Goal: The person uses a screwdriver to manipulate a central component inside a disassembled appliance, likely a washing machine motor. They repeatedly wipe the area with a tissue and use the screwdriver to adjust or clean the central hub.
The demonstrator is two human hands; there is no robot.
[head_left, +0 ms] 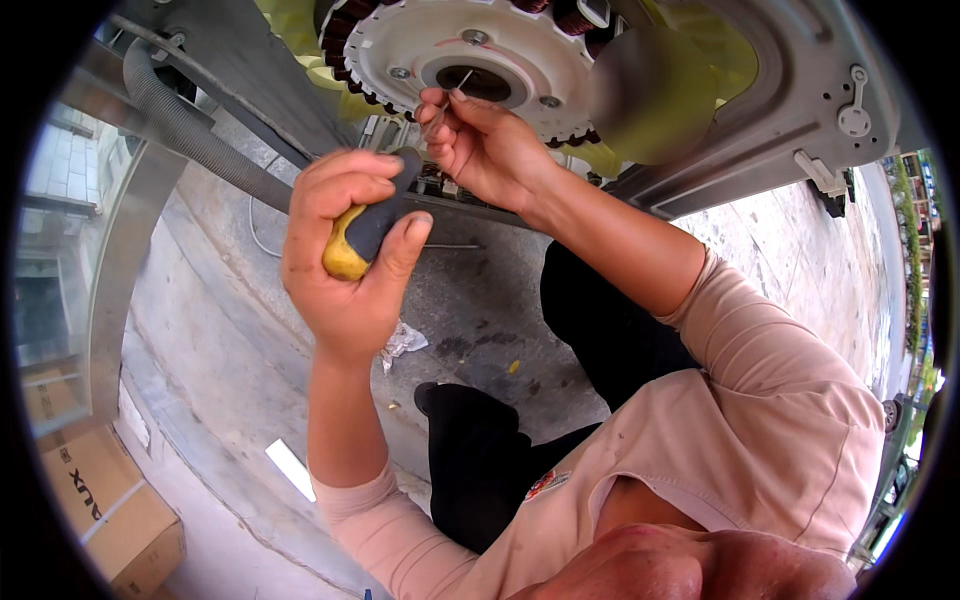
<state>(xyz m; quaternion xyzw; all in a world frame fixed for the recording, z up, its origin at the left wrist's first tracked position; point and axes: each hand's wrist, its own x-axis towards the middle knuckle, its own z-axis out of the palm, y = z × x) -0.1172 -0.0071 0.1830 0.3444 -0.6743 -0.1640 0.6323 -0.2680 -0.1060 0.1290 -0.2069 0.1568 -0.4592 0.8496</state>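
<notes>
My left hand [340,245] is wrapped round the yellow and black handle [372,225] of a screwdriver. Its thin shaft slants up and to the right, partly hidden by my right hand [482,145], whose fingertips pinch it close to the tip. The tip lies in front of the dark central hole [487,84] of a round white motor stator [400,45]; whether it touches anything inside I cannot tell. Dark copper-brown coils [345,65] ring the stator's edge, and bolts [475,37] sit around its hub.
A grey metal appliance frame [800,80] surrounds the motor, with a ribbed grey hose [200,130] at its left. Below lies a concrete floor [480,330] with a crumpled scrap [403,343]. A cardboard box [110,510] stands at lower left, beside a metal-framed glass panel [115,290].
</notes>
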